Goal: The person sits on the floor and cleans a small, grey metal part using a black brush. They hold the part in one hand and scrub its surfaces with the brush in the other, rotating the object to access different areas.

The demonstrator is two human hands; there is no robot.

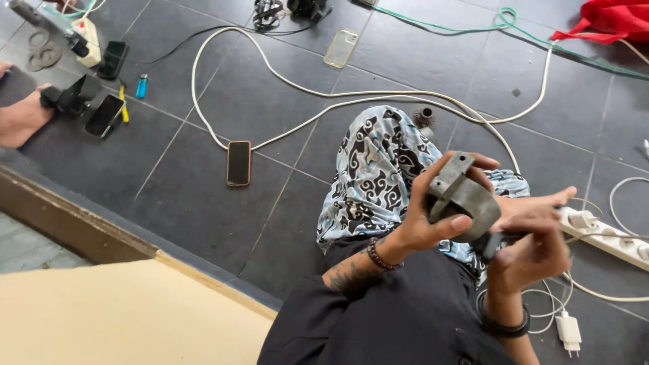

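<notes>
Left hand clamps a grey metal part; right hand, at four o'clock, fingers curled on its underside.

Black sleeves, beaded bracelet, black wristband, forearm tattoo

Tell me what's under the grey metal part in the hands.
The left hand grips the grey metal part; beneath it lies patterned cloth over the lap. The right hand covers its lower end.
</notes>
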